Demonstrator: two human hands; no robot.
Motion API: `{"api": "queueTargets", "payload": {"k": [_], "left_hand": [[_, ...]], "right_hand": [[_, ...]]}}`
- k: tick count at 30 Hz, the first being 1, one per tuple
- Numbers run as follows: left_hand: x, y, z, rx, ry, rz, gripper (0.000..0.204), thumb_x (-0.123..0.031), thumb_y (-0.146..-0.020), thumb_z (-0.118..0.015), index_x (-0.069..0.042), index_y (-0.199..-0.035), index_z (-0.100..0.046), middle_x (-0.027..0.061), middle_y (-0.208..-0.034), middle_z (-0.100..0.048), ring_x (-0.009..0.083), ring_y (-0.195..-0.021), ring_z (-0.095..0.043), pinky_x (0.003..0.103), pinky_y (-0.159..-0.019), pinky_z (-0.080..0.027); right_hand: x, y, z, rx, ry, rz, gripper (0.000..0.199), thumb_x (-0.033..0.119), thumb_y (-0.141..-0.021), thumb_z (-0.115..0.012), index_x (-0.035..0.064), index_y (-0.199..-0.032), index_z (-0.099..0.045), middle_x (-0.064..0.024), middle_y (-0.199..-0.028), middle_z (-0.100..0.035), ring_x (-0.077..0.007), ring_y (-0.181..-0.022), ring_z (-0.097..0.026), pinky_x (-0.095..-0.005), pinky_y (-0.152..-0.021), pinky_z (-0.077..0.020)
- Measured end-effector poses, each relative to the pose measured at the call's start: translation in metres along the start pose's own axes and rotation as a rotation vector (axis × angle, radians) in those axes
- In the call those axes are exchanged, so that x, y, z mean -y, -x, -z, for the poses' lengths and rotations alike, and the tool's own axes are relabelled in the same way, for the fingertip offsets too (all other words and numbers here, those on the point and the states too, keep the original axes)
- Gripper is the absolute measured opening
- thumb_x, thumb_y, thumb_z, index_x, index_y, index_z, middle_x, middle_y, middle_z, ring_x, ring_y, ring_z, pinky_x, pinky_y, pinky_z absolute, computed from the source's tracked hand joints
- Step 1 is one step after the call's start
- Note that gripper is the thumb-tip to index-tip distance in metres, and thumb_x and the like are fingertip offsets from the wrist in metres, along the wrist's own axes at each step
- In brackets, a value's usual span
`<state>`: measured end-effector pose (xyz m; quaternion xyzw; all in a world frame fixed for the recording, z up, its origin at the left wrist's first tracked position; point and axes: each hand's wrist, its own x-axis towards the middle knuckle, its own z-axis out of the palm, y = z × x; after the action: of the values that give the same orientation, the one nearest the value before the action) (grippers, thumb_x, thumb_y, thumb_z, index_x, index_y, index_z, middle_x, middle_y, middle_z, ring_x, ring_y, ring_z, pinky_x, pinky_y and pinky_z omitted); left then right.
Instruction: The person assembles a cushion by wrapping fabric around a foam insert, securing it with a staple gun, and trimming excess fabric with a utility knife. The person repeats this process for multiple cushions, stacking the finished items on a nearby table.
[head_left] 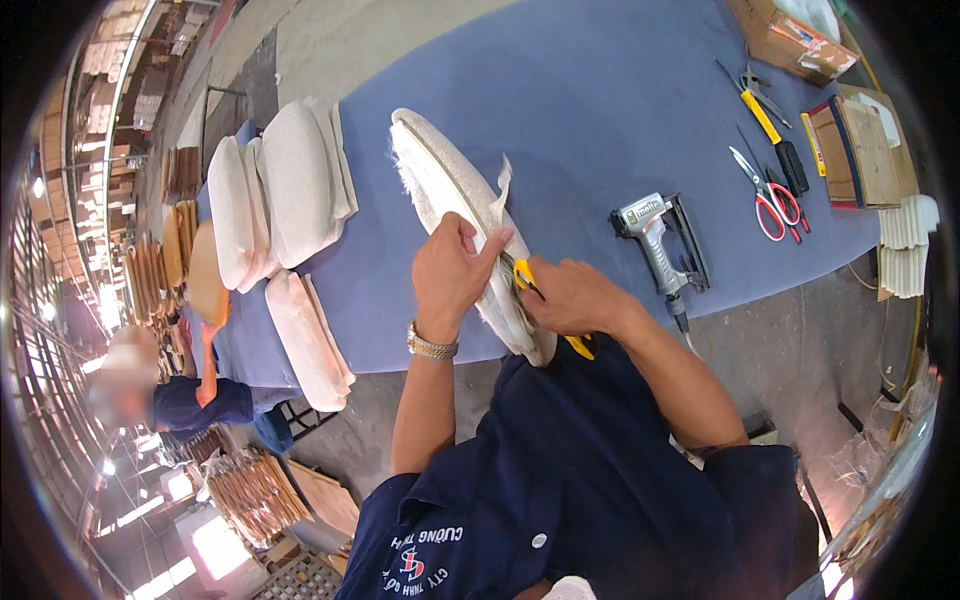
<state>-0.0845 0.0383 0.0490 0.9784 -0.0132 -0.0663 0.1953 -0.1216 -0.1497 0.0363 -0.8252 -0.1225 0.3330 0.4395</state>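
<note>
A cream fabric-covered cushion point(445, 165) stands on its narrow edge, its lower end against my dark shirt at the table's front edge. Ragged white fabric fringes its left side, and a loose strip sticks up on the right. My left hand point(458, 268) pinches the cushion's rim near the middle, thumb pressed on the edge. Just below and to the right, my right hand point(578, 296) is closed around a yellow-handled tool point(522, 272), held against the same rim. Its working end is hidden, so its exact kind is unclear.
On the blue-covered table point(440, 60), a silver staple gun point(655, 238) with a hose lies to the right. Beyond it are red-handled scissors point(768, 205), a yellow screwdriver point(760, 115), pliers point(765, 95) and cardboard boxes point(795, 40). Cream cushions point(300, 185) lie left, near another person point(205, 400).
</note>
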Motion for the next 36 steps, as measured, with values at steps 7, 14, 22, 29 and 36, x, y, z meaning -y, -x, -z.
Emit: {"api": "queueTargets", "payload": {"k": [7,14,22,29,36], "left_hand": [[0.004,-0.003,-0.006,-0.083,-0.06,-0.345,0.02,-0.024,-0.09,-0.074,-0.006,-0.093,-0.065,0.0073,-0.081,-0.064,0.0295,-0.074,-0.063,0.039,-0.068,-0.05],[0.02,-0.013,-0.022,0.077,0.539,-0.367,0.007,-0.009,-0.095,-0.068,-0.003,-0.096,-0.065,0.006,-0.092,-0.073,0.0196,-0.084,-0.066,0.035,-0.082,-0.052],[0.019,-0.028,-0.044,0.349,1.004,-0.128,0.011,-0.012,-0.104,-0.063,-0.001,-0.102,-0.059,0.0081,-0.091,-0.072,0.0098,-0.084,-0.066,0.026,-0.079,-0.053],[0.021,-0.028,-0.042,0.367,1.075,-0.077,0.011,-0.012,-0.103,-0.064,-0.002,-0.102,-0.059,0.0083,-0.09,-0.073,0.0111,-0.085,-0.066,0.027,-0.081,-0.053],[0.023,-0.03,-0.044,0.327,1.127,-0.049,0.012,-0.012,-0.102,-0.065,-0.002,-0.101,-0.059,0.0079,-0.089,-0.072,0.0129,-0.085,-0.066,0.029,-0.085,-0.053]], "right_hand": [[-0.008,-0.002,-0.009,-0.058,0.052,0.012,0.036,0.028,-0.098,-0.054,-0.007,-0.106,-0.057,-0.0314,-0.084,-0.069,-0.053,-0.082,-0.067,-0.0603,-0.08,-0.051],[-0.007,0.003,-0.016,-0.092,0.057,-0.02,0.036,0.026,-0.097,-0.053,-0.0092,-0.105,-0.056,-0.0318,-0.085,-0.069,-0.0523,-0.082,-0.068,-0.0594,-0.081,-0.0515],[-0.008,0.012,0.014,0.032,0.06,-0.103,0.041,0.024,-0.097,-0.05,-0.0137,-0.112,-0.055,-0.0341,-0.093,-0.07,-0.0516,-0.09,-0.069,-0.056,-0.085,-0.0531],[-0.001,0.022,0.021,0.142,0.004,-0.134,0.043,0.029,-0.1,-0.051,-0.0141,-0.108,-0.054,-0.0353,-0.088,-0.068,-0.0514,-0.086,-0.069,-0.0564,-0.079,-0.052],[-0.021,0.036,-0.003,0.189,-0.106,-0.096,0.038,0.03,-0.103,-0.053,-0.0075,-0.105,-0.046,-0.0211,-0.07,-0.068,-0.0384,-0.065,-0.07,-0.0496,-0.061,-0.0517]]}}
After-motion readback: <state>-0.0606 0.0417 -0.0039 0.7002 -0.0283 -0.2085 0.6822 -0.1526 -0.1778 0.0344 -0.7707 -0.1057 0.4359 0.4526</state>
